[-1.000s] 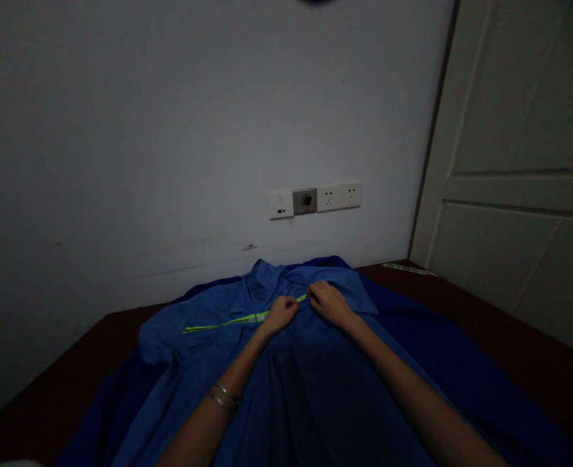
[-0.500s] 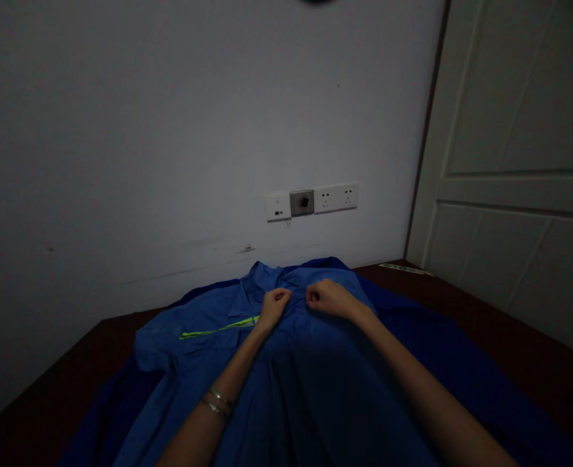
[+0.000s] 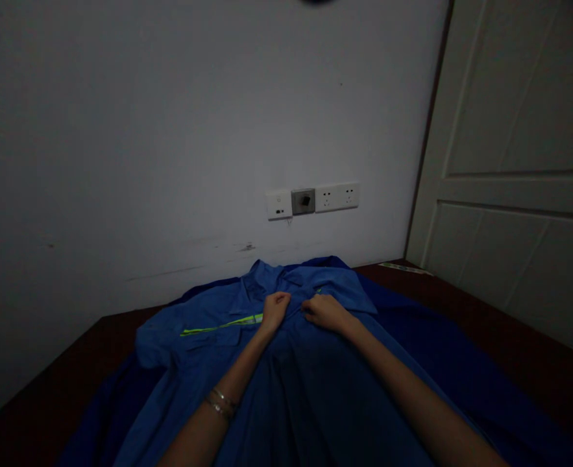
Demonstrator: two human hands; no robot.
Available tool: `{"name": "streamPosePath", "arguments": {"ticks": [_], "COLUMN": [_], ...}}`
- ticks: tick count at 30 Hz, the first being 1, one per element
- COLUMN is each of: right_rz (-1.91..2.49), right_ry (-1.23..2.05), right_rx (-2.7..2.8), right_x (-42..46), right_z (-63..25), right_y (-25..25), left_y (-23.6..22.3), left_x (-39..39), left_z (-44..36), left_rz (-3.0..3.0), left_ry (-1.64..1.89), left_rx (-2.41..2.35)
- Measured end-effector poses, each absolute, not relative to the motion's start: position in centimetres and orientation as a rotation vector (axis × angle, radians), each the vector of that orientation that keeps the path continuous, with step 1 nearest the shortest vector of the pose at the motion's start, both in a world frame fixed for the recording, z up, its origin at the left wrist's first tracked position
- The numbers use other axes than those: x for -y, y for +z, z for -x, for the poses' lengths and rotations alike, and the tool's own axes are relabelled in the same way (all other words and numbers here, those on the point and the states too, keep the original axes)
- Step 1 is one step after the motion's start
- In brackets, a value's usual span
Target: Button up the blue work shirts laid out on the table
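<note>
A blue work jacket (image 3: 189, 360) with a collar lies spread out, its collar end toward the wall. Across its chest runs a yellow-green and silver reflective strip (image 3: 222, 326). My left hand (image 3: 275, 309), fingers pinched, is at the jacket's front just below the collar, over the end of the strip. Close by on the right, my right hand (image 3: 326, 311) has curled fingers closed at the jacket's front edge. Both hands seem to grip the jacket cloth, though the fingertips are partly hidden. Two bracelets (image 3: 222, 402) circle my left wrist.
Darker blue cloth (image 3: 442, 344) lies under the jacket on a dark red surface (image 3: 125, 318). Behind stands a white wall with socket plates (image 3: 337, 198). A pale panelled door (image 3: 520, 240) is at the right, with a thin patterned strip (image 3: 405, 268) near its foot.
My right hand first lifted away from the yellow strip, then came lower and nearer the jacket's front edge. My left hand has shifted slightly left and remains pinched.
</note>
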State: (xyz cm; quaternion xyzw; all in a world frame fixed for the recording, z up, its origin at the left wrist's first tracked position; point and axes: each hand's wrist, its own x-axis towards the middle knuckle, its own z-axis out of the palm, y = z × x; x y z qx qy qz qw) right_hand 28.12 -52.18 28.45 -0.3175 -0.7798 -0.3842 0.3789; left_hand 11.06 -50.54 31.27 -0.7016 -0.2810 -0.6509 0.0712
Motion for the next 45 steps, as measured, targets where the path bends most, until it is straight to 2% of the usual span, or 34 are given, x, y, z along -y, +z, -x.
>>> {"name": "streamPosePath", "arguments": {"ticks": [24, 32, 41, 45], "right_rz": [0.8, 0.788, 0.709, 0.538], "right_ry": [-1.086, -0.945, -0.78, -0.69], "right_rx": [1.921, 1.923, 1.913, 1.907], "right_x": [50.6, 51.4, 52.5, 52.3], "right_z": [-27.8, -28.4, -28.9, -28.8], "right_y": [27.7, 28.3, 28.7, 28.7], "left_y": [30.8, 30.7, 30.8, 31.5], "left_x": [50.4, 51.1, 52.0, 52.0], "left_z": [-10.8, -11.3, -11.0, -10.3], "left_rz": [2.133, 2.172, 2.206, 2.208], "left_ry": [-2.009, -2.005, -1.634, -1.679], "left_rx": [0.859, 0.849, 0.926, 0.924]}}
